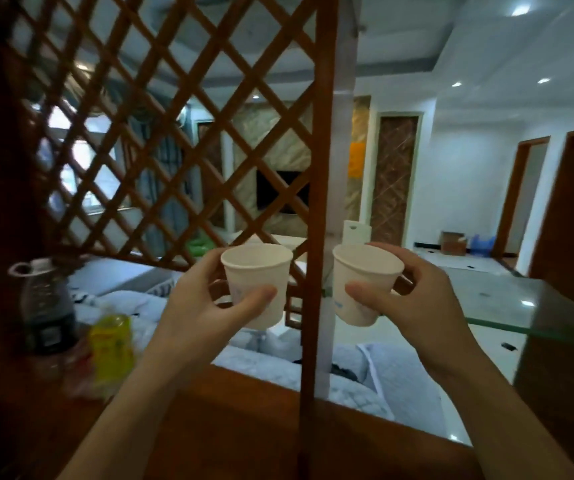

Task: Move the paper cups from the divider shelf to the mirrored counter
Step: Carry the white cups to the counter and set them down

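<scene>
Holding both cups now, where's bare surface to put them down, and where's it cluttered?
Bare: the wooden ledge between the forearms, either side of the upright post, and the glass shelf beyond the right hand and its paper cup. Crowded: the ledge's left end, where a dark bottle and yellow packet stand outside the left hand.

Left of the wooden post (317, 202), the yellow packet (110, 344) and dark bottle (47, 306) are blurred, labels unreadable. The left hand (202, 306) has its fingers mostly hidden behind the left paper cup (261, 268); right of the post, the right hand (417, 306) likewise behind the right paper cup (368, 271)
</scene>
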